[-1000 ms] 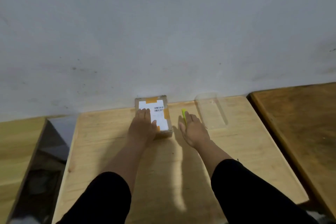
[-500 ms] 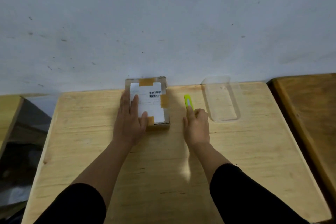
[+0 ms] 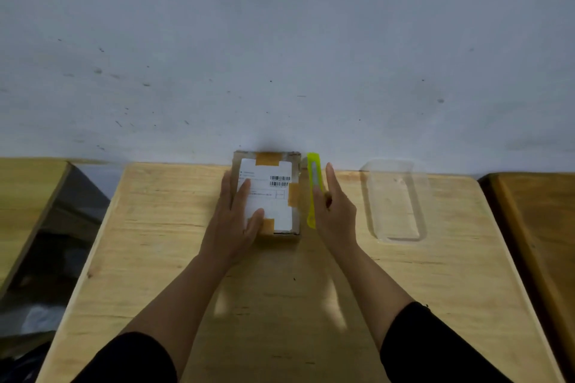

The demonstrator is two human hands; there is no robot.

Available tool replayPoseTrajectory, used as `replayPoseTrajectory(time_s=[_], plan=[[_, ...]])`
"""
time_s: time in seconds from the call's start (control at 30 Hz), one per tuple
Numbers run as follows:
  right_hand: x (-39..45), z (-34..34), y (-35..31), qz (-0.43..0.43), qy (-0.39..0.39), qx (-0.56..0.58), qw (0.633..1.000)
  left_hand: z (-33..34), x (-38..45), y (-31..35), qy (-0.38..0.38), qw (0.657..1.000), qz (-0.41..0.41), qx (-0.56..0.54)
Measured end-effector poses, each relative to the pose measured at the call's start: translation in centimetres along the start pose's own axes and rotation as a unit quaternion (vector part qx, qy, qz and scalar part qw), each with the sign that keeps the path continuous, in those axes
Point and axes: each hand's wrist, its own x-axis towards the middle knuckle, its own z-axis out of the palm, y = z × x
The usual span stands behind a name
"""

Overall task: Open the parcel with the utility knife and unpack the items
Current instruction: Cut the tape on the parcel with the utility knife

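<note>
The cardboard parcel [image 3: 280, 196], with a white label and tan tape, lies at the back of the wooden table [image 3: 280, 305] against the wall. My left hand [image 3: 233, 221] lies flat on its left half and holds it down, thumb on the label. The yellow-green utility knife [image 3: 311, 193] stands lengthwise just right of the parcel, its tip reaching past the table's back edge. My right hand [image 3: 337, 214] holds the knife along its thumb side, with the fingers stretched forward.
A clear plastic tray [image 3: 396, 200] lies on the table to the right of my right hand. A darker wooden table [image 3: 541, 227] adjoins on the right. Left of the table is a dark gap [image 3: 53, 258], then another wooden surface [image 3: 25, 196].
The view has tilted and drawn closer. My right hand has brought the knife up beside the parcel, so its whole length now shows. My left hand stays on the parcel.
</note>
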Motion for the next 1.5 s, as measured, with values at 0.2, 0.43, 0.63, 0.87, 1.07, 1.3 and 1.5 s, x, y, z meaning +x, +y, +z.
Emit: replayPoseTrajectory(time_s=[0.2,0.43,0.63,0.87,1.07,1.3,1.5], plan=[[1.1,2.8,-1.7,-0.045,-0.080,-0.006,0.996,0.1,0.1,-0.2,0.016,0.999,-0.005,-0.039],[0.7,4.0,-0.7,0.012,-0.108,-0.013,0.994,0.7,0.4,-1.0,0.014,0.997,-0.046,-0.065],[-0.3,3.8,-0.2,0.019,-0.113,-0.007,0.993,1.1,-0.9,-0.6,0.025,0.996,-0.059,-0.062],[-5.8,2.0,0.2,0.034,-0.104,-0.006,0.994,0.5,-6.1,1.1,0.048,0.997,-0.044,-0.039],[-13.4,0.2,0.1,0.052,-0.097,-0.005,0.994,0.1,-13.5,1.2,0.017,0.998,-0.040,-0.043],[-20.4,-0.6,0.8,0.030,-0.084,-0.030,0.996,0.6,-20.6,0.6,0.010,0.997,-0.047,-0.056],[-21.4,-1.3,0.5,0.002,-0.072,-0.057,0.996,-0.1,-20.2,0.3,-0.013,0.996,-0.040,-0.081]])
